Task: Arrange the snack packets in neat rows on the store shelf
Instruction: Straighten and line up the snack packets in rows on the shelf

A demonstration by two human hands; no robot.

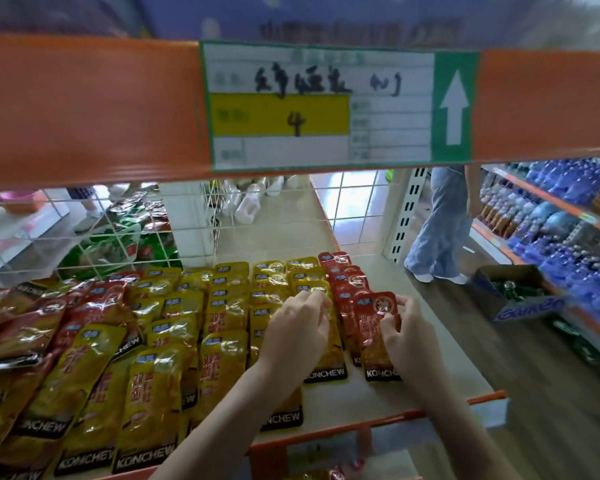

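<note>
Nearest the camera, two bare forearms reach over the orange front lip of the shelf (388,421) toward the right end of the display. My right hand (404,336) pinches the front red packet (378,336) by its right edge, thumb on the printed face and fingertips curled over the top corner, so it sits slightly lifted from the board. My left hand (297,329) lies palm-down on the neighbouring yellow packet (329,358), fingers loosely bent and pressing rather than gripping — nothing is held in it.

These pouches look light and flat, glossy foil that I judge will be slippery and will crinkle, with soft contents that let the pack bend in the middle. Taking one by a sealed edge or corner seems the safest hold; a push on the face would likely slide its neighbours too.

Just beyond the held pack, the red row (343,278) runs back in an overlapping line, with yellow rows (229,299) alongside on its left, fairly straight. Further left, the mixed pile (42,327) of red and yellow packs lies askew — that part still needs sorting. Behind stands a white wire grid (125,230), and above hangs an orange beam carrying a price label (319,105).
</note>
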